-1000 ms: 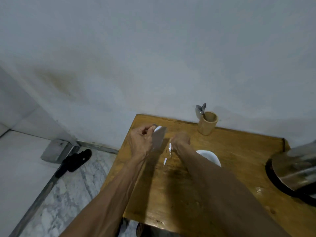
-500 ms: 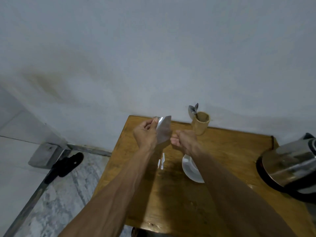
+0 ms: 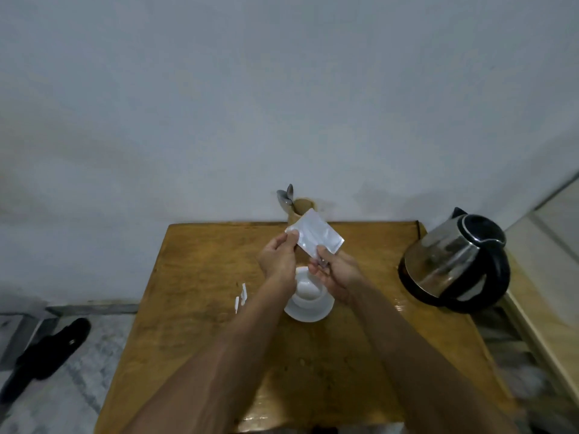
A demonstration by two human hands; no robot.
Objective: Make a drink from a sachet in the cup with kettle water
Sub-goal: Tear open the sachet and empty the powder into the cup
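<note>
Both hands are pinching the silvery foil sachet (image 3: 315, 234) above the white cup (image 3: 308, 289), left hand (image 3: 277, 261) at its upper-left corner and right hand (image 3: 336, 272) at its lower edge; it is looking light, thin, crinkly and probably slippery, best gripped by its sealed edges.

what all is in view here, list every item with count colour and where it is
sachet: one, silvery white, held up over the cup by both hands
cup: one, white, on the saucer near the table's middle
saucer: one, white, under the cup
torn strips: about three, white, on the table left of the saucer
kettle: one, steel and black, table's right edge
spoon holder: one, tan, back edge by the wall
spoons: two, metal, in the holder
table: one, brown wood
sandal: one, black, floor at left
left hand: pinching the sachet's left corner
right hand: pinching its lower edge
</note>
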